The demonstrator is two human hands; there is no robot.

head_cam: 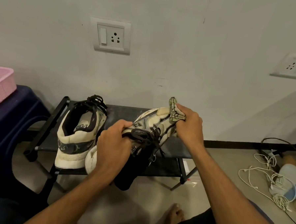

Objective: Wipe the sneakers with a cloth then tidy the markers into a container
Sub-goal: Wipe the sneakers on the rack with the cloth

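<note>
Sneaker [153,127] at frame centre is gripped by the left hand [113,145] above the black rack [123,111], while the right hand [188,126] pinches a cloth [175,110] against its toe.

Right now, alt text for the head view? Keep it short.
A person's left hand grips a cream sneaker near its laces over a black rack while the right hand holds a cloth against its toe. A second sneaker stands on the rack to the left; a pink basket sits far left and white cables lie on the floor at right.
</note>
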